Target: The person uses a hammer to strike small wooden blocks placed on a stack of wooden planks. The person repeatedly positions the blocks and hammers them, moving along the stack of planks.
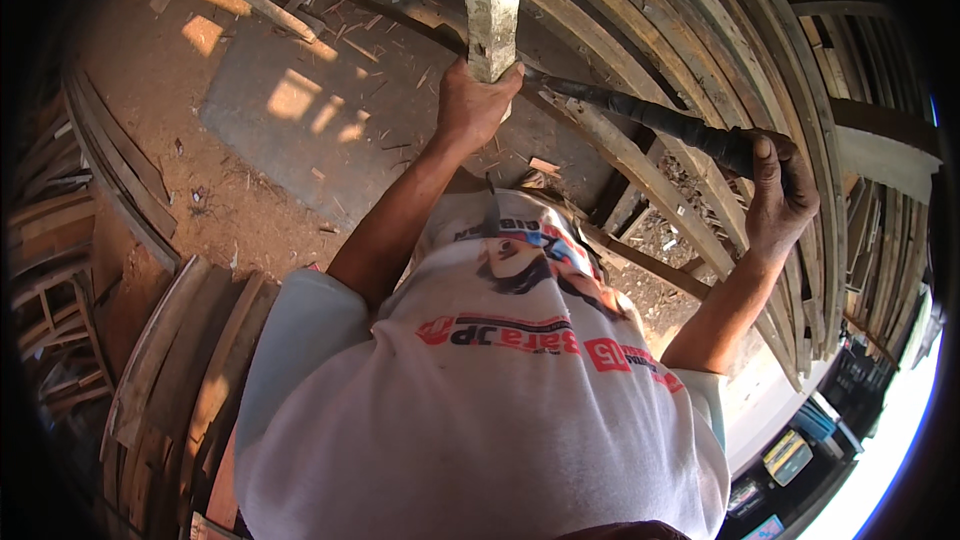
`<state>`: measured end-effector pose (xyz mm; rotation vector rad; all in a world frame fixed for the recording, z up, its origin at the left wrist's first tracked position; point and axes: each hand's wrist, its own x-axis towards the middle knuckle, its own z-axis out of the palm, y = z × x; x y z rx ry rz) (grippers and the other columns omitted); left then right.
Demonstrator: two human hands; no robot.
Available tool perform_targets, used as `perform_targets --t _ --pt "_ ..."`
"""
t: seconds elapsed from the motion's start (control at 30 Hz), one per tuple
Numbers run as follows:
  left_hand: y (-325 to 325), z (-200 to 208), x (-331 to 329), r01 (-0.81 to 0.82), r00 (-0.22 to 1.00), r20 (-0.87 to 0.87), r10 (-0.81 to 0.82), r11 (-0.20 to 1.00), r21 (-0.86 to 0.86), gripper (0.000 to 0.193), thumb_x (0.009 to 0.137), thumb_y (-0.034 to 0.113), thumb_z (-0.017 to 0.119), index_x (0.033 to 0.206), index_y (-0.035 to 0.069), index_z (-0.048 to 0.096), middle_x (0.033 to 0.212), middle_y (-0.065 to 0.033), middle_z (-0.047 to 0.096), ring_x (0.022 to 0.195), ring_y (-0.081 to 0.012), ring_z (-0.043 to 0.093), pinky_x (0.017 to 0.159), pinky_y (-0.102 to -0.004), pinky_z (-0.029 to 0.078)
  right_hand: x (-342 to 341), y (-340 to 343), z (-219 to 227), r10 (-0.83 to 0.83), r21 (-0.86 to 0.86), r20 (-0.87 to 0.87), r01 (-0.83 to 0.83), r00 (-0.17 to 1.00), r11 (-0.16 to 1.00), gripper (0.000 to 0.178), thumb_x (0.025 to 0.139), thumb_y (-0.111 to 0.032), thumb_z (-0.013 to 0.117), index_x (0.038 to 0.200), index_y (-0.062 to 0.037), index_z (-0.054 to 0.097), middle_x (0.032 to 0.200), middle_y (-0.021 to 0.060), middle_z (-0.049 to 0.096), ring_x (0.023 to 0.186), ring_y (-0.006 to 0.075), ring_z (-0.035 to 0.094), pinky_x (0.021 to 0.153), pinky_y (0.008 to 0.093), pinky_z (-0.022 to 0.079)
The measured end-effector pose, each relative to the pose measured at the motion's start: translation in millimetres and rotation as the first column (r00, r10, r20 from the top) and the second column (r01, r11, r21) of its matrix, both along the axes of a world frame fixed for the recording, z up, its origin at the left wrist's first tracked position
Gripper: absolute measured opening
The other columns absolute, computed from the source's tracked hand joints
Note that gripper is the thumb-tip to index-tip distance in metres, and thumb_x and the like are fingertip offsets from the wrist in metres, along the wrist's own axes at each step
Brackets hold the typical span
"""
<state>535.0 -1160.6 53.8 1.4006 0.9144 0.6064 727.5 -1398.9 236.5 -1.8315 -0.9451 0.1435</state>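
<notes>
- Covering the person's body nearest the camera is a white printed T-shirt, above which both arms reach outward so that the held piece clears the chest.
- The right grip is wrapped around the far end of a black-wrapped handle, its thumb upright; the wrapping probably gives a surer hold.
- The left grip is closed around a squared wooden block, which stands up past the thumb; its cut end faces the camera.
- Block and handle meet at the left fingers, raised over the floor. Holding both ends likely shares the weight and steadies the angle; whether the two are fixed together is hidden.
- Farther down, curved planks lie grouped at the left, while long curved timbers run side by side at the right, perhaps because matching bends nest neatly.
- Wood scraps litter the dirt floor.
</notes>
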Motion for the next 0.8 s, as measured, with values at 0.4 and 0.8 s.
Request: perform_targets --t 0.4,0.8 --pt "8.2 20.7 9.6 0.137 0.986 -0.107 -0.126 0.986 0.099 0.038 0.089 0.024 0.082 0.117 0.000 0.071 0.100 -0.0108 0.077 0.092 -0.0167 0.072 0.084 -0.0352 0.057 3.1 -1.7 19.0 0.276 -0.754 0.010 -0.174 0.961 0.633 0.043 0.092 -0.027 0.081 0.128 -0.0047 0.073 0.112 0.0168 0.077 0.098 0.0239 0.076 0.084 0.0384 0.058" --pt "-22.1 -2.9 20.2 0.049 0.997 -0.063 -0.037 0.980 0.193 0.032 0.085 0.018 0.081 0.111 0.001 0.071 0.100 -0.0181 0.075 0.092 -0.0313 0.075 0.083 -0.0407 0.058 6.7 18.1 60.6 0.446 -0.812 0.130 -0.164 0.885 0.561 0.032 0.090 -0.018 0.081 0.118 -0.0031 0.075 0.098 0.0160 0.077 0.083 0.0269 0.077 0.073 0.0394 0.059"
